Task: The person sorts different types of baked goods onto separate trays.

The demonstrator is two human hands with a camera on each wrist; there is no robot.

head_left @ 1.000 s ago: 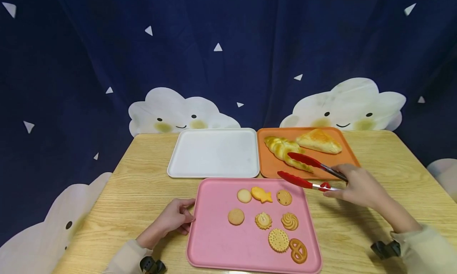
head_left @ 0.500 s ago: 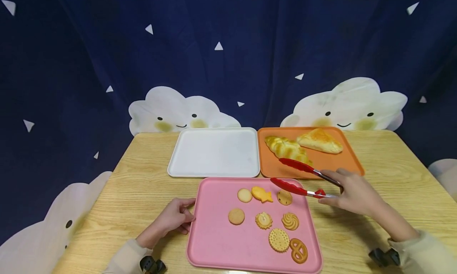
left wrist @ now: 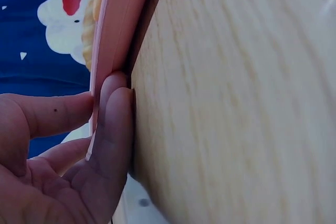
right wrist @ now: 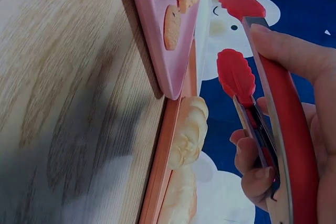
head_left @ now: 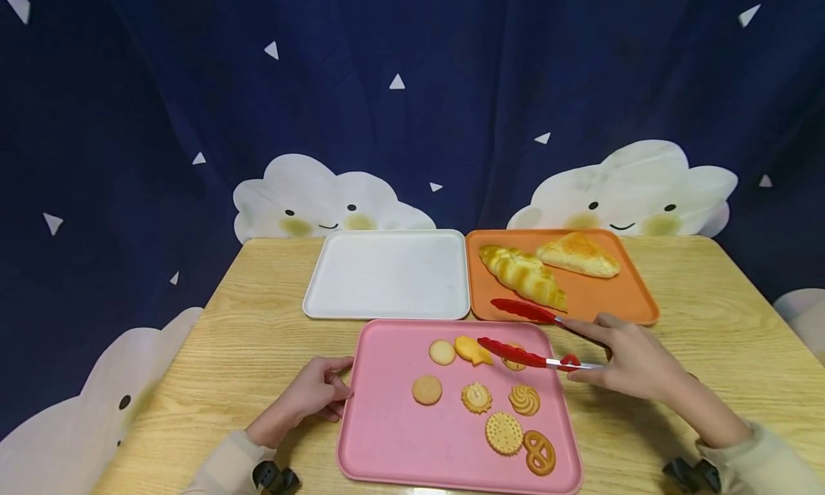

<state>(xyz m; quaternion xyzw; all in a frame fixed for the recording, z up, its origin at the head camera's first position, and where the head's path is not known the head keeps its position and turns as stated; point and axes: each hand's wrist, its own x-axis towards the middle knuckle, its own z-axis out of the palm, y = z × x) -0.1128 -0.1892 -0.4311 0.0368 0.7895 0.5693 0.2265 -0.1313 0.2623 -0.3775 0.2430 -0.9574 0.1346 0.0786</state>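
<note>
My left hand [head_left: 312, 391] holds the left rim of the pink tray [head_left: 380, 448], its thumb on the rim and other fingers against the side, as the left wrist view shows. With my right hand [head_left: 638, 359] I grip red-tipped tongs [head_left: 515, 353], their arms spread and nothing between them. The near tip hangs over the tray's upper right, partly hiding a chip cookie [head_left: 513, 366] and close to a fish-shaped cookie [head_left: 469, 349]. On the tray also lie a pretzel [head_left: 539, 453], a swirl cookie [head_left: 524, 400] and several round cookies, one of them a plain cookie [head_left: 427, 390].
Behind the pink tray stands a white tray [head_left: 389, 276] with nothing on it. Beside it, an orange tray [head_left: 606, 301] bears a braided bread [head_left: 522, 274] and a triangular pastry [head_left: 578, 254]. Wooden tabletop [head_left: 258, 316] surrounds them, with a dark blue curtain [head_left: 412, 137] behind.
My right hand has brought the tongs left and nearer, from over the braided bread toward the pink tray's upper right cookies. My left hand has stayed at the rim.
</note>
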